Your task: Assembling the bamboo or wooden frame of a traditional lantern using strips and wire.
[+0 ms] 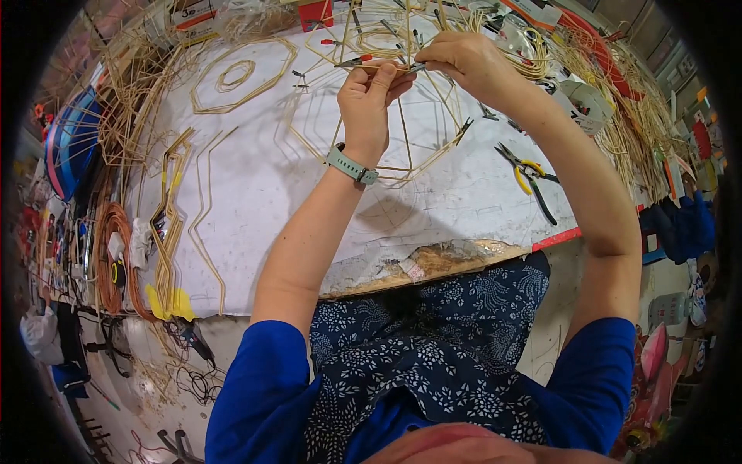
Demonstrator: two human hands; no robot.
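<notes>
Strip frame (405, 131) between both hands (364, 108) (473, 66)

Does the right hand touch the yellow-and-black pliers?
Apart. The head view shows white work surface between the right hand and the pliers, which lie nearer the person's body.

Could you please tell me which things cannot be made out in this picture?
All in the head view:
- Strip frame: its top is cut off by the upper edge.
- Item at the right grip: too small, partly covered by fingertips.
- Watch: its dial is turned away.
- White sheet: its drawn lines are too faint to follow.
</notes>
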